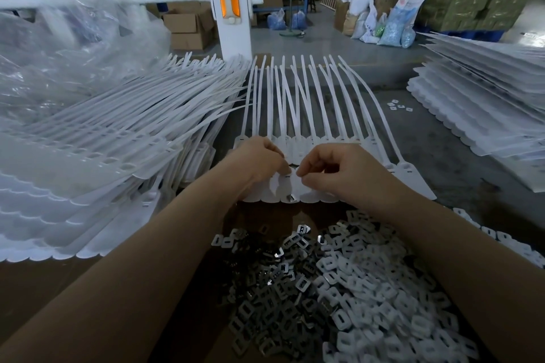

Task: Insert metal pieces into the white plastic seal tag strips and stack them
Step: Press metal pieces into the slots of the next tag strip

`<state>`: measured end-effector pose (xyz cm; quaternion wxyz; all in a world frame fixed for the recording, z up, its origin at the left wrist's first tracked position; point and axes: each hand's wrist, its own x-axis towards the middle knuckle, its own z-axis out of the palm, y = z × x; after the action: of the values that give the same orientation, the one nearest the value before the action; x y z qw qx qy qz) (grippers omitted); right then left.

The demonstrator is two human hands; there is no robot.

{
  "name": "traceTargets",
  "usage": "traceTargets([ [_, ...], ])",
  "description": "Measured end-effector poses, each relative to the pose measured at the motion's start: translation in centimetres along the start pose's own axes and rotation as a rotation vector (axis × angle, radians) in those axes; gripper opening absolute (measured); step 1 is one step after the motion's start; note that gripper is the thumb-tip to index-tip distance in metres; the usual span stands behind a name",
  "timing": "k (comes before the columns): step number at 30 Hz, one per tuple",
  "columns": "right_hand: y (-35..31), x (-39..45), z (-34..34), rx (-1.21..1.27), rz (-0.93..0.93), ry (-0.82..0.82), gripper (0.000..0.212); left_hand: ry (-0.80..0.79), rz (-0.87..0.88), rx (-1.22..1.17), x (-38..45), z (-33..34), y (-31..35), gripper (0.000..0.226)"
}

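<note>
Left hand (261, 160) and right hand (333, 169) both curled, fingertips pinching at the head of a white seal strip sheet (295, 127). Metal pieces (309, 289) heaped below the fingers; stacked strips (103, 141) left of them.

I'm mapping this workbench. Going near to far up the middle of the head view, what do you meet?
Pile of metal pieces → both hands' grip, left hand and right hand, on the seal tag strip → white pillar.
</note>
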<state>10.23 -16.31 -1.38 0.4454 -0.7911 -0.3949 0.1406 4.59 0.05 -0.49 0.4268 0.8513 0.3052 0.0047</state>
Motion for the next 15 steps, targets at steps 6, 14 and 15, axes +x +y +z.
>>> traceTargets([
  [6,-0.33,-0.37,-0.43,-0.134,-0.084,-0.226,0.023,-0.012,0.005,-0.042,-0.11,0.04,-0.09,0.021],
  [14,0.03,-0.37,0.24,-0.221,-0.191,-0.145,0.013,0.004,0.034,-0.030,-0.05,0.06,-0.35,0.020],
  [15,0.06,-0.33,0.29,-0.221,-0.198,-0.141,0.011,0.007,0.039,-0.028,-0.02,0.06,-0.41,0.020],
])
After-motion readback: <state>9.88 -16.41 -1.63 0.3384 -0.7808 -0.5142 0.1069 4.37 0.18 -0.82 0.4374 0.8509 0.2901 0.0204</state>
